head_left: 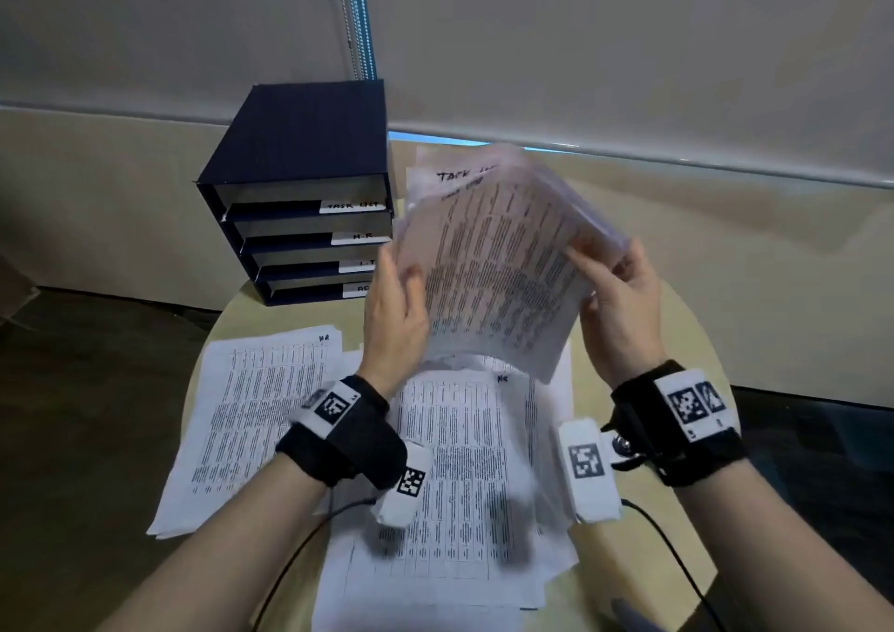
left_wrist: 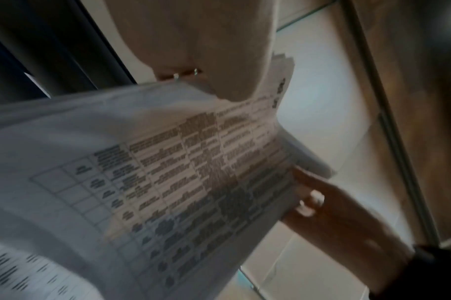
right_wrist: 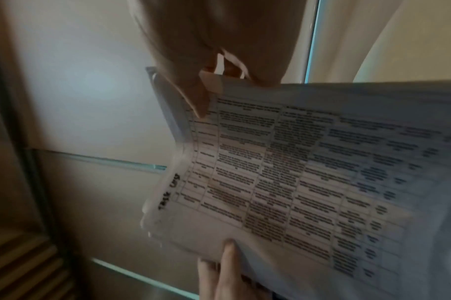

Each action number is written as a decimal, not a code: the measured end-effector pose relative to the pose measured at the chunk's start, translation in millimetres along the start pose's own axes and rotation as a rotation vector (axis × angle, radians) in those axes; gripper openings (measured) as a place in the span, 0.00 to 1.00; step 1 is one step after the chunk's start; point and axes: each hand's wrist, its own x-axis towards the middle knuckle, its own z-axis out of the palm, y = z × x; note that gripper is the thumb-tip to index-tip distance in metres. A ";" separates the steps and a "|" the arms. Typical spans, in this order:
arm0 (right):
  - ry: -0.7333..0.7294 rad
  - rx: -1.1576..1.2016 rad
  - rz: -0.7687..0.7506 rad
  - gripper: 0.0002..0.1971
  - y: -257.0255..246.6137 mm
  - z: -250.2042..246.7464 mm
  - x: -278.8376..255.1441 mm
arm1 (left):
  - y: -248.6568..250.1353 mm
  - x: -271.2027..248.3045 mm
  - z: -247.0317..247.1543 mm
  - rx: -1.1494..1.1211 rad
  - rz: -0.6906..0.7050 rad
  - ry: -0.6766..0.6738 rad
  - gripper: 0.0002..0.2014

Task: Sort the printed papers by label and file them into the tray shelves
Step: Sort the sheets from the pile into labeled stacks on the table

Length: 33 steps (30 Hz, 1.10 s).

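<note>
I hold a stack of printed papers [head_left: 498, 264] up off the table, tilted and blurred, with "Task List" handwritten at its top. My left hand [head_left: 394, 302] grips its left edge and my right hand [head_left: 617, 293] grips its right edge. The wrist views show the same stack [left_wrist: 193, 162] [right_wrist: 296, 172] from below, with thumbs and fingers clamped on the edges. A dark blue tray shelf unit [head_left: 302, 196] stands at the back left, its shelves labelled TASK LIST, H.R., I.T and one partly hidden label.
Two piles of printed sheets marked HR lie on the round table [head_left: 677, 341]: one pile [head_left: 251, 418] at left, another pile [head_left: 464, 486] under my wrists. More sheets [head_left: 425, 167] lie behind the lifted stack. Cables trail from the wrist cameras.
</note>
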 end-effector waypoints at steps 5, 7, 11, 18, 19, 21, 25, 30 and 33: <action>-0.018 -0.159 0.115 0.14 42.3 4.4 -21.4 | -35.8 -32.8 7.4 0.041 -0.147 0.069 0.13; 0.017 -0.173 0.233 0.13 62.8 -1.6 -20.8 | -47.4 -40.2 7.1 0.010 -0.240 0.071 0.10; 0.036 -0.162 0.453 0.24 89.0 -8.0 -7.6 | -64.0 -40.3 9.4 -0.086 -0.465 0.140 0.23; 0.090 -0.160 0.691 0.23 133.1 -13.4 -4.4 | -115.7 -43.4 23.7 -0.150 -0.670 0.229 0.17; 0.083 -0.198 0.714 0.18 137.7 -12.4 -6.7 | -121.8 -44.5 25.9 -0.123 -0.693 0.218 0.18; 0.088 -0.345 0.749 0.11 151.6 -13.1 -13.1 | -133.3 -46.0 27.7 -0.041 -0.730 0.195 0.18; 0.126 -0.692 0.620 0.07 167.0 -24.5 -19.6 | -146.9 -38.0 28.9 0.058 -0.714 0.102 0.16; 0.257 -0.776 0.555 0.13 153.4 -80.5 24.9 | -146.6 -26.2 24.2 0.402 -0.424 -0.168 0.17; 0.373 -0.855 0.576 0.22 147.7 -138.5 69.4 | -156.7 -26.3 12.8 0.727 -0.148 -0.477 0.15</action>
